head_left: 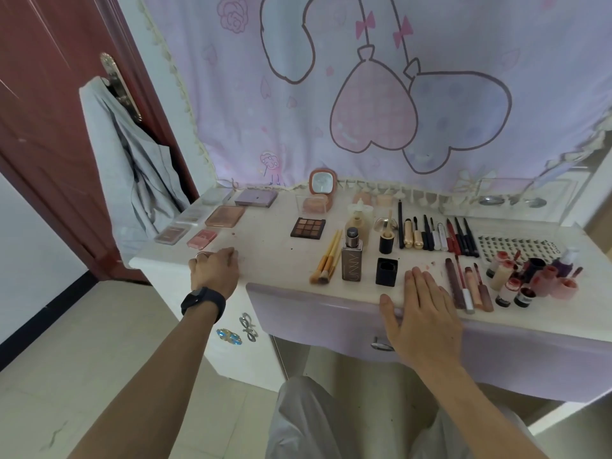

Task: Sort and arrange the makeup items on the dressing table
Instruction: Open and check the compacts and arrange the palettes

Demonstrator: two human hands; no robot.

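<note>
Status: the dressing table (271, 256) carries its makeup in groups, and sorting looks close to finished.

Left hand (215, 271): knuckles up and fingers curled at the front-left edge. Whether it holds anything cannot be told, as the fingertips are blurred.

Right hand (425, 313): flat, palm down, fingers straight on the front edge, holding nothing.

Key relation: the small pink compact (202, 239) lies just beyond the left hand, at the near end of the palette group (224, 216). The left hand is plainly the nearer, with nothing between.

On the other side, the lip tubes (467, 286) lie just right of the right hand, their long axes running front to back (parallel to its fingers). The black square holder (386, 272) stands just left of its fingertips.

Obstructions: the foundation bottle (352, 260) and brushes (326, 260) sit between the two hands. The small bottles (530, 279) crowd the far right and would probably tip easily.
</note>
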